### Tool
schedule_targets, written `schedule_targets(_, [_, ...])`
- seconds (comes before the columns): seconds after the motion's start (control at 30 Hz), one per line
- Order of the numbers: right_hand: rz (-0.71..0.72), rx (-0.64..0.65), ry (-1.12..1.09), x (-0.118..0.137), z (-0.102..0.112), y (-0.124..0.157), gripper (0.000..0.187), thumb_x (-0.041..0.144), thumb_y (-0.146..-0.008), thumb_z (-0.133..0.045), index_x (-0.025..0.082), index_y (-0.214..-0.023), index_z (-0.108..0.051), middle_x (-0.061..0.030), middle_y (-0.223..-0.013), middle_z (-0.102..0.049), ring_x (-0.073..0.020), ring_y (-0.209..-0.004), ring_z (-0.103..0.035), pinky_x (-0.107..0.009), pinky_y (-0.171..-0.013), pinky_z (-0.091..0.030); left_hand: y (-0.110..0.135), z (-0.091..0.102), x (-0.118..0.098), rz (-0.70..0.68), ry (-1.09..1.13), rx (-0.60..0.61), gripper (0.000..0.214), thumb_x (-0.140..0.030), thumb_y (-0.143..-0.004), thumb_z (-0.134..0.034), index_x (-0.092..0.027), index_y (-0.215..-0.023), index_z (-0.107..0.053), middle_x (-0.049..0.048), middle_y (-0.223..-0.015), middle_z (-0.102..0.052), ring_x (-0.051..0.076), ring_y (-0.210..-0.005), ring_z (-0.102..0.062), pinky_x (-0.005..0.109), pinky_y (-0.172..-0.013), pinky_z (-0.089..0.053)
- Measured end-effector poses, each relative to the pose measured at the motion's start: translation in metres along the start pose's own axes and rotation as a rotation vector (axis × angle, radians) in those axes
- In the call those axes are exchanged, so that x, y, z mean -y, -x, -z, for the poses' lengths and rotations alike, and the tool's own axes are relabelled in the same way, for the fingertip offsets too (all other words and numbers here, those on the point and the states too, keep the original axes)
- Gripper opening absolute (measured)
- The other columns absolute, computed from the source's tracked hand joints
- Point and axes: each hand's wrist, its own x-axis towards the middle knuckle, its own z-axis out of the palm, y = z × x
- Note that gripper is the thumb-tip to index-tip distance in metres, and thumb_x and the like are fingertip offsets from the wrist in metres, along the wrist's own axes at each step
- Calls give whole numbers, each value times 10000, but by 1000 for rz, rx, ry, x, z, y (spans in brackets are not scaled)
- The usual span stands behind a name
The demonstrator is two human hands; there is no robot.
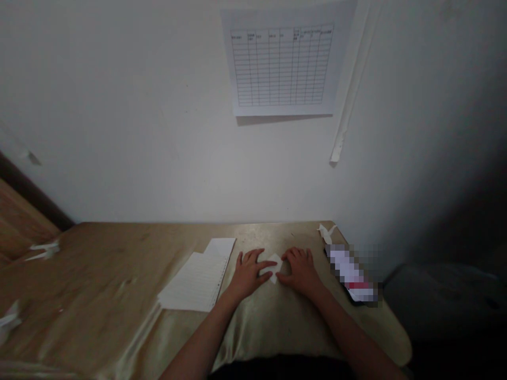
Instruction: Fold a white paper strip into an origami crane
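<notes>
A small white folded piece of paper (274, 271), diamond-like in outline, lies on the cloth-covered table between my two hands. My left hand (249, 273) holds its left side down, thumb and index finger stretched over the paper and the other fingers spread on the cloth. At the right side of the paper, my right hand (300, 270) has its fingers bent, with thumb and index fingertip at the edge. Left of my left hand rests a stack of lined paper (194, 282) with punched holes along its right edge.
A phone (352, 274), its screen blurred out, lies by the table's right edge. Behind it sits a folded white paper shape (326, 233). More white paper shapes (45, 249) are at the far left. The wall rises behind the table (130, 243), bearing a printed chart (283, 63).
</notes>
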Motion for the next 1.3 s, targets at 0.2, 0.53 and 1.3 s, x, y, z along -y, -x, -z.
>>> schedule_targets(0.2, [25,9,-14,-1,-1,4,580,597,-726,-787,246,-1161,-633,-108,-1259,-644,-357,-1262,-534,-628,-1203,-191,-1,2,-2,17,5,9,373,-424,-939,-715,-527,-1296,-682,6,-1581,-493,328,-1490,-386,698,-1239,-155])
schedule_targets(0.53, [34,-21,-12,-6,-3,2,440,563,-838,-730,250,-1138,-656,-84,-1223,-670,-320,-1240,-564,-624,-1217,-190,-1,-1,2,0,-3,4,376,-444,-943,-709,-538,-1305,-669,12,-1587,-483,317,-1492,-384,699,-1232,-164])
schedule_targets(1.3, [11,-159,34,-9,-10,-17,93,247,-924,-676,250,-916,-769,-91,-1128,-670,-293,-1193,-509,-510,-1125,-337,0,4,1,-4,40,25,446,-469,-869,-782,-516,-1302,-684,31,-1603,-472,353,-1501,-379,717,-1232,-139])
